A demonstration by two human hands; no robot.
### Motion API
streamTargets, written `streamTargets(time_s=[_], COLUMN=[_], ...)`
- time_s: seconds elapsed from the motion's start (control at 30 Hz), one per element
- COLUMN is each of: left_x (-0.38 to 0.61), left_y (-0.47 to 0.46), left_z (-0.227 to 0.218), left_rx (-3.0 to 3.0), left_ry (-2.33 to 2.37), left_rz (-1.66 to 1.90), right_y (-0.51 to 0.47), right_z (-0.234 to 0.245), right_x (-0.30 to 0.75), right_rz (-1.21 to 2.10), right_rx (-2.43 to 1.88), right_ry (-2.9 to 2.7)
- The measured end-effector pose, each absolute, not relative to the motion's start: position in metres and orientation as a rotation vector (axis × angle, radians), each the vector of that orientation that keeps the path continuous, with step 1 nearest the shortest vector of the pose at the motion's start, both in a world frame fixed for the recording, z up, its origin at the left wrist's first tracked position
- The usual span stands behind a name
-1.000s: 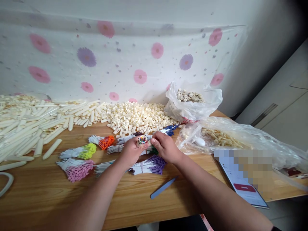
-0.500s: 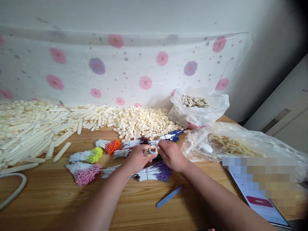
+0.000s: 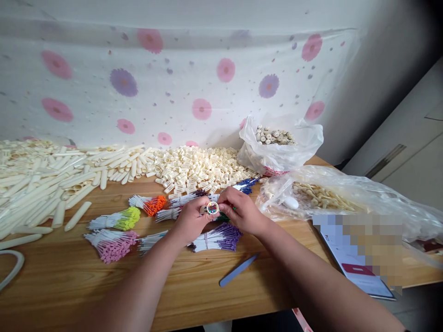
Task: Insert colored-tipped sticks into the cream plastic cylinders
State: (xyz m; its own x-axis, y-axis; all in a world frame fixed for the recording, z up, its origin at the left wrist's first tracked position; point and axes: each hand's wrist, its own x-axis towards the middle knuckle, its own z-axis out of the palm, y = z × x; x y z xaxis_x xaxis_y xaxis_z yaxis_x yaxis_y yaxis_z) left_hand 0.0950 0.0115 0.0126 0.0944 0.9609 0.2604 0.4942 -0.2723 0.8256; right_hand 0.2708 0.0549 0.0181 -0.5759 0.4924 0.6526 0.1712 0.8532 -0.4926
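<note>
My left hand (image 3: 188, 220) is closed around a small cream tube (image 3: 211, 209) whose open end shows several coloured tips. My right hand (image 3: 240, 210) pinches at that same open end, fingers curled together. Both hands hover over the wooden table (image 3: 194, 286), just above a bundle of purple-tipped sticks (image 3: 217, 238). Other bundles lie to the left: orange-tipped (image 3: 149, 204), yellow-green-tipped (image 3: 117, 220) and pink-tipped (image 3: 110, 244). A blue-tipped bundle (image 3: 244, 185) lies just beyond my right hand.
A heap of small cream slotted parts (image 3: 197, 168) and long cream tubes (image 3: 44, 180) covers the back of the table. Two plastic bags (image 3: 280, 147) (image 3: 332, 196) of cream pieces sit at the right. A blue flat stick (image 3: 238, 270) and a booklet (image 3: 360, 272) lie near the front edge.
Both hands stay together on the small tube with little shift over the table; the view has bobbed down and then back up.
</note>
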Motion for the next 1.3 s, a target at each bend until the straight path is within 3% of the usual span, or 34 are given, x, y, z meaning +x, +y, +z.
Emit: streamTargets(time_s=[0.3,0.6,1.0,1.3], left_x=[0.096,0.093,0.092,0.094], left_y=[0.007,0.012,0.011,0.012], left_z=[0.013,0.015,0.005,0.011], left_rx=[2.118,1.884,2.046,1.865], left_ry=[1.501,1.370,1.490,1.358], left_rz=[1.169,1.138,1.274,1.271], right_y=[0.049,0.056,0.048,0.053], right_z=[0.009,0.021,0.012,0.021], right_x=[0.261,0.270,0.258,0.268], right_rz=[0.322,0.567,0.412,0.568], right_rx=[-0.823,-0.410,-0.779,-0.411], right_ry=[-2.170,-2.056,-2.101,-2.060])
